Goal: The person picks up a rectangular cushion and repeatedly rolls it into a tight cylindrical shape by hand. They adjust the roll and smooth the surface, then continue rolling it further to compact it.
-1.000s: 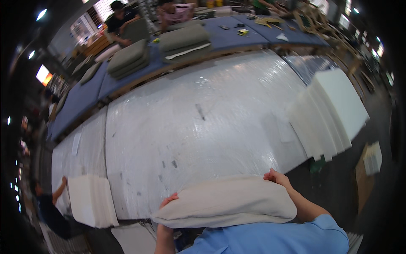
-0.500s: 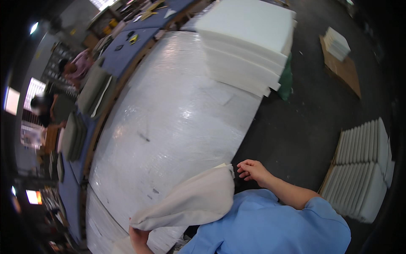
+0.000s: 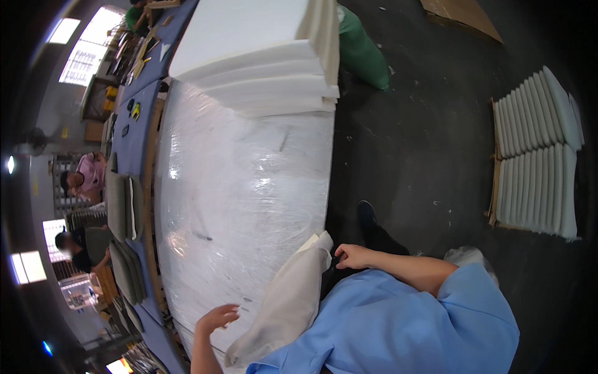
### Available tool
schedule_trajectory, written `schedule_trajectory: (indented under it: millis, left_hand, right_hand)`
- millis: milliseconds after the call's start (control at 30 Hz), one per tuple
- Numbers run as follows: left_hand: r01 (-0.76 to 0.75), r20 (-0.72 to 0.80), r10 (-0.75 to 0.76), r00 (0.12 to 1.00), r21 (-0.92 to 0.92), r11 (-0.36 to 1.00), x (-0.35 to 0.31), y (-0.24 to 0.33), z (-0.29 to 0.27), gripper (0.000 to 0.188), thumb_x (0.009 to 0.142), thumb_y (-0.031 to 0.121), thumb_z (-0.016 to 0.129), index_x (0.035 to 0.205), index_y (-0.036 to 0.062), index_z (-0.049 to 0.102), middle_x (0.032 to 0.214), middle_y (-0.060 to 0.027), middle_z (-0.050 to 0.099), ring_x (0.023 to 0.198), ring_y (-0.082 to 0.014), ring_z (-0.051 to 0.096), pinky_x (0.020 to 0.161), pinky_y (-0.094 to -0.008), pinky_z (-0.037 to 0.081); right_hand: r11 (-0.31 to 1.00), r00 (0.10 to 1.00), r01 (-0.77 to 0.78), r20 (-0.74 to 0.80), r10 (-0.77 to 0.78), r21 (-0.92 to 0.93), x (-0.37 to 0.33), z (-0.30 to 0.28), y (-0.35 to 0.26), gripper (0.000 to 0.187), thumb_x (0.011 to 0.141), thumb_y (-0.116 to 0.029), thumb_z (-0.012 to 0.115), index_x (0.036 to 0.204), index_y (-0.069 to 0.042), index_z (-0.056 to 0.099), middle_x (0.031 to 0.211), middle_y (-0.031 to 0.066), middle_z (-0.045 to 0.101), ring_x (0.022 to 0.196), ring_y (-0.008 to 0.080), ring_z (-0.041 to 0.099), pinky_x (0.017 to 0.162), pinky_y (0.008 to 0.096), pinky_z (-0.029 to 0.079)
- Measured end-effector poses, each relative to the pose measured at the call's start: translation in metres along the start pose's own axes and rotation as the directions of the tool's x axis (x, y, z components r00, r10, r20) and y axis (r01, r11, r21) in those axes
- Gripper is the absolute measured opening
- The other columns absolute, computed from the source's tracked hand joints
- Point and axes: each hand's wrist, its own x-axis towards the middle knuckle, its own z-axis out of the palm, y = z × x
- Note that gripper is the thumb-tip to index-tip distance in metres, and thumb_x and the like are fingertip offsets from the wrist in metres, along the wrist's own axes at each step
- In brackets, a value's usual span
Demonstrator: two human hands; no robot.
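A pale beige fabric cover (image 3: 289, 299) with a cushion-like bulge lies slantwise at the near right edge of the wrapped table, against my blue shirt. White padding (image 3: 316, 242) shows at its far end. My left hand (image 3: 218, 317) is over the tabletop to the left of the cover, fingers stretched and apart, holding nothing. Close beside the cover's far end, my right hand (image 3: 352, 256) has its fingers bent inward. Whether anything is between those fingers is hidden.
The plastic-wrapped table (image 3: 249, 168) bears a stack of white foam sheets (image 3: 261, 68) at its far end. A green sack (image 3: 361, 53) stands beside it. Rows of pale cushions (image 3: 536, 156) sit at right. Two people work beyond a blue bench (image 3: 134, 146) with grey cushions (image 3: 118, 206).
My left hand has let go of the cover's near-left corner and lifted away, opening. The cover now lies more lengthwise along my body. My view has turned, shifting the table and foam stack left.
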Motion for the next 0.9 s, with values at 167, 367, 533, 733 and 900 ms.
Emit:
schedule_trajectory:
  millis: [167, 367, 533, 733, 900]
  left_hand:
    - [-0.306, 0.087, 0.298, 0.951, 0.108, 0.946, 0.099, 0.116, 0.045, 0.074, 0.1, 0.054, 0.064, 0.16, 0.0158, 0.044, 0.15, -0.0101, 0.058, 0.134, -0.0241, 0.056, 0.1, -0.0409, 0.049]
    - [-0.367, 0.14, 0.376, 0.916, -0.089, 0.926, 0.176, 0.171, 0.091, 0.075, 0.102, 0.065, 0.055, 0.155, 0.0127, 0.05, 0.134, -0.0068, 0.062, 0.118, -0.0205, 0.056, 0.101, -0.0412, 0.044]
    - [-0.404, 0.111, 0.424, 0.899, -0.165, 0.9, 0.197, 0.181, 0.097, 0.062, 0.102, 0.061, 0.057, 0.136, 0.0106, 0.061, 0.119, -0.0028, 0.064, 0.108, -0.0161, 0.057, 0.098, -0.0375, 0.044]
    - [-0.459, 0.107, 0.5, 0.86, -0.267, 0.847, 0.203, 0.189, 0.107, 0.04, 0.1, 0.045, 0.067, 0.115, 0.0082, 0.066, 0.1, 0.0006, 0.066, 0.096, -0.0114, 0.058, 0.091, -0.0302, 0.045]
    - [-0.576, 0.027, 0.654, 0.756, -0.448, 0.684, 0.207, 0.183, 0.109, 0.018, 0.096, 0.019, 0.073, 0.106, 0.0066, 0.065, 0.089, 0.0018, 0.064, 0.084, -0.008, 0.057, 0.079, -0.0252, 0.047]
  right_hand:
    - [0.979, 0.996, -0.025, -0.077, 0.041, 0.202, 0.021, 0.034, 0.014, 0.061, 0.082, -0.034, 0.086, 0.13, -0.003, 0.063, 0.108, 0.0097, 0.073, 0.095, 0.0199, 0.069, 0.082, 0.0353, 0.055]
    - [0.973, 0.829, 0.174, -0.556, -0.061, 0.151, 0.015, 0.072, 0.018, 0.028, 0.094, -0.03, 0.077, 0.104, -0.005, 0.072, 0.083, 0.0024, 0.071, 0.076, 0.0137, 0.065, 0.069, 0.035, 0.051]
    - [0.903, 0.647, 0.33, -0.762, -0.005, 0.274, 0.022, 0.094, 0.022, 0.022, 0.097, -0.026, 0.071, 0.095, -0.004, 0.07, 0.072, 0.0059, 0.066, 0.067, 0.0168, 0.062, 0.063, 0.0364, 0.048]
    - [0.691, 0.517, 0.626, -0.856, -0.021, 0.362, 0.036, 0.125, 0.022, 0.019, 0.1, -0.017, 0.066, 0.112, -0.003, 0.071, 0.094, 0.0044, 0.069, 0.084, 0.0128, 0.062, 0.077, 0.0304, 0.05]
    - [0.764, 0.503, 0.624, -0.833, -0.231, 0.165, 0.02, 0.122, 0.018, 0.029, 0.101, -0.02, 0.06, 0.126, -0.007, 0.069, 0.113, 0.011, 0.072, 0.1, 0.0248, 0.067, 0.089, 0.0359, 0.053]
